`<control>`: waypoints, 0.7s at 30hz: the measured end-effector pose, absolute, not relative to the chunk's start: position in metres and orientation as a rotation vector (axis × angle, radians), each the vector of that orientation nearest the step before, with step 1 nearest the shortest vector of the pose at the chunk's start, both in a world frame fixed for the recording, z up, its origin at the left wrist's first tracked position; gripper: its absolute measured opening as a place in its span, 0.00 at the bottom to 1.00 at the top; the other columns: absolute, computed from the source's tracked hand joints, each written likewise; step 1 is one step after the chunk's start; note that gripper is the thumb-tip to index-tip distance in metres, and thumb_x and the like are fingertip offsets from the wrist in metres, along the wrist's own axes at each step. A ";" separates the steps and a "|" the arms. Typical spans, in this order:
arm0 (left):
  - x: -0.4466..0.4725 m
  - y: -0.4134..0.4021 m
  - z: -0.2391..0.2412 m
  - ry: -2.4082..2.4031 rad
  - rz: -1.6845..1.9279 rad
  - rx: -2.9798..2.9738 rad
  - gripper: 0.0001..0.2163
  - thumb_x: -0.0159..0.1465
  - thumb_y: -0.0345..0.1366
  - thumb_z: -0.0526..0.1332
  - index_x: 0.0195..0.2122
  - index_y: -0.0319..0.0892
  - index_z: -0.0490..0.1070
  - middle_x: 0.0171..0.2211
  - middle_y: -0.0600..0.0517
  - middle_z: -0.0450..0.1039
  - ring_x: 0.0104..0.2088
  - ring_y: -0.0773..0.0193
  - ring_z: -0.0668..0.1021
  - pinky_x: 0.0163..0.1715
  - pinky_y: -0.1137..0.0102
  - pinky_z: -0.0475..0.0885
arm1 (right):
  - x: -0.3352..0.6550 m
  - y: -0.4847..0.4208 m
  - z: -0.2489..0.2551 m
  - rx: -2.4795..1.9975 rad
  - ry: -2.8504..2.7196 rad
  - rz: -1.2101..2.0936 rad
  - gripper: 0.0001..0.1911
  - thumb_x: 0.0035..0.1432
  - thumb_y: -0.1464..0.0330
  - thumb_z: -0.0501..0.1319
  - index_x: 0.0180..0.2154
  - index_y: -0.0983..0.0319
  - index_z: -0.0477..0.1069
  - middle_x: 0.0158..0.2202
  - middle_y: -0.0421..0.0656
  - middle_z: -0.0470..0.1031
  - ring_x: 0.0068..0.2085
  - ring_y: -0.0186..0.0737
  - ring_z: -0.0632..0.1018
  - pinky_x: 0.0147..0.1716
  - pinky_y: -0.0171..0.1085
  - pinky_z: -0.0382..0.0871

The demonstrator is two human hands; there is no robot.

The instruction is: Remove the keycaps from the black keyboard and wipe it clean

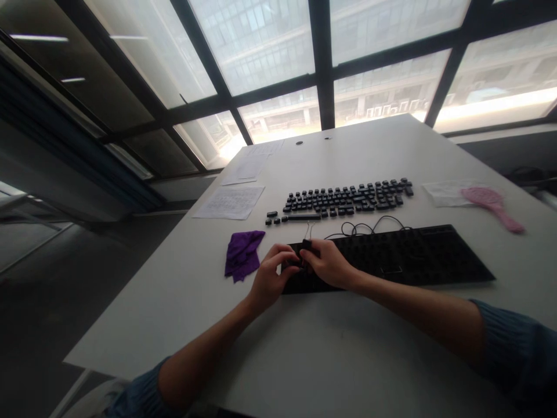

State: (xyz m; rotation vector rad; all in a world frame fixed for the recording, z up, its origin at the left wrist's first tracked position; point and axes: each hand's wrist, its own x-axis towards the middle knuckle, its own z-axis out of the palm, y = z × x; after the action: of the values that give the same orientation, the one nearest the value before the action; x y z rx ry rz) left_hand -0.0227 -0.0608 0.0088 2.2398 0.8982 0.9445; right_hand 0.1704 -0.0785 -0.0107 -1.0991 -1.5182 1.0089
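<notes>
A black keyboard [413,255] lies on the table with most of its keycaps off. My right hand [328,264] is closed round the black handle of a wire keycap puller [307,232], whose two thin wires point up and away from me. Beside it, over the keyboard's left end, my left hand [272,273] has thumb and fingers bent together in a pinch. What they hold, if anything, is too dark to make out. Beyond the keyboard, loose black keycaps [343,199] stand in rows, with a long space bar keycap [303,217] at the near side.
A crumpled purple cloth [243,254] lies left of my hands. Printed sheets [229,202] are spread at the table's left edge. On the right, a pink hairbrush [491,203] rests partly on a white wipe [444,194]. The keyboard's cable [365,227] loops behind it.
</notes>
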 end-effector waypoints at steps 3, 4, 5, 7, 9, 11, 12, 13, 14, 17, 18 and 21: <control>-0.028 -0.046 0.022 0.912 1.064 2.200 0.05 0.62 0.35 0.67 0.38 0.42 0.75 0.41 0.49 0.71 0.36 0.65 0.75 0.36 0.70 0.72 | 0.170 -0.079 -0.010 -1.092 -1.502 1.036 0.11 0.63 0.66 0.58 0.29 0.63 0.69 0.23 0.39 0.73 0.24 0.34 0.73 0.23 0.31 0.62; -0.030 -0.036 0.028 0.945 1.096 2.207 0.06 0.62 0.36 0.67 0.39 0.43 0.75 0.40 0.49 0.72 0.36 0.65 0.75 0.36 0.70 0.72 | 0.170 -0.079 -0.009 -1.087 -1.501 1.040 0.11 0.63 0.66 0.58 0.28 0.63 0.68 0.23 0.39 0.72 0.24 0.34 0.73 0.23 0.31 0.62; -0.032 -0.025 0.033 0.997 1.112 2.223 0.06 0.62 0.36 0.67 0.39 0.43 0.75 0.39 0.50 0.73 0.35 0.65 0.75 0.35 0.71 0.72 | 0.170 -0.079 -0.008 -1.083 -1.502 1.040 0.11 0.63 0.66 0.58 0.28 0.62 0.68 0.23 0.39 0.72 0.24 0.34 0.73 0.23 0.31 0.62; -0.033 0.003 0.042 1.118 1.073 2.270 0.06 0.62 0.37 0.66 0.40 0.43 0.77 0.39 0.50 0.75 0.33 0.65 0.75 0.33 0.71 0.71 | 0.170 -0.080 -0.008 -1.077 -1.511 1.037 0.11 0.64 0.65 0.58 0.29 0.62 0.68 0.23 0.38 0.72 0.24 0.34 0.73 0.24 0.31 0.62; -0.031 0.035 0.046 1.229 1.020 2.342 0.08 0.61 0.37 0.67 0.40 0.43 0.78 0.37 0.51 0.78 0.32 0.65 0.75 0.33 0.71 0.71 | 0.170 -0.080 -0.008 -1.079 -1.520 1.030 0.11 0.64 0.65 0.58 0.29 0.62 0.68 0.23 0.38 0.72 0.25 0.34 0.73 0.24 0.31 0.61; -0.028 0.068 0.044 1.294 0.960 2.429 0.09 0.59 0.37 0.67 0.40 0.42 0.79 0.36 0.51 0.79 0.32 0.64 0.75 0.37 0.69 0.71 | 0.170 -0.079 -0.009 -1.084 -1.524 1.020 0.11 0.64 0.66 0.58 0.29 0.62 0.68 0.23 0.39 0.72 0.25 0.34 0.72 0.24 0.31 0.61; -0.026 0.083 0.041 1.315 0.919 2.472 0.08 0.59 0.37 0.67 0.39 0.42 0.79 0.36 0.51 0.79 0.32 0.63 0.75 0.38 0.68 0.71 | 0.170 -0.079 -0.009 -1.086 -1.525 1.018 0.11 0.64 0.66 0.58 0.29 0.62 0.68 0.23 0.39 0.72 0.25 0.34 0.72 0.24 0.31 0.61; -0.024 0.096 0.037 1.336 0.867 2.503 0.08 0.58 0.37 0.67 0.38 0.42 0.80 0.36 0.51 0.80 0.31 0.63 0.75 0.39 0.68 0.71 | 0.171 -0.078 -0.009 -1.087 -1.526 1.016 0.11 0.64 0.66 0.58 0.28 0.62 0.68 0.24 0.39 0.72 0.25 0.34 0.72 0.24 0.31 0.61; -0.023 0.108 0.033 1.355 0.816 2.524 0.08 0.58 0.38 0.67 0.38 0.42 0.80 0.35 0.51 0.80 0.31 0.62 0.75 0.39 0.67 0.71 | 0.171 -0.078 -0.009 -1.088 -1.527 1.016 0.11 0.64 0.66 0.58 0.28 0.62 0.68 0.24 0.39 0.73 0.25 0.34 0.72 0.24 0.31 0.61; -0.023 0.133 0.021 1.396 0.706 2.553 0.09 0.56 0.40 0.68 0.36 0.43 0.82 0.35 0.49 0.78 0.34 0.60 0.76 0.42 0.66 0.71 | 0.172 -0.078 -0.008 -1.094 -1.527 1.013 0.11 0.63 0.67 0.58 0.28 0.63 0.68 0.23 0.39 0.73 0.25 0.34 0.72 0.24 0.31 0.60; -0.023 0.138 0.017 1.407 0.689 2.555 0.09 0.55 0.41 0.69 0.35 0.43 0.82 0.35 0.49 0.78 0.35 0.59 0.76 0.44 0.65 0.70 | 0.172 -0.078 -0.007 -1.093 -1.528 1.015 0.11 0.63 0.67 0.58 0.28 0.63 0.68 0.23 0.39 0.72 0.25 0.34 0.71 0.24 0.31 0.60; -0.026 0.147 0.010 1.441 0.662 2.531 0.11 0.53 0.43 0.70 0.35 0.45 0.83 0.36 0.49 0.77 0.38 0.57 0.77 0.46 0.64 0.70 | 0.173 -0.079 -0.004 -1.080 -1.532 1.022 0.11 0.63 0.67 0.58 0.27 0.63 0.68 0.21 0.38 0.71 0.24 0.33 0.70 0.24 0.31 0.59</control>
State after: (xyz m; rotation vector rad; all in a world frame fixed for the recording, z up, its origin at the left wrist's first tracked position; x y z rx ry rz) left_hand -0.0261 0.1469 0.0101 2.5307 1.4410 0.6620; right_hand 0.1731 -0.0786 -0.0038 -1.0798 -1.5324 1.0216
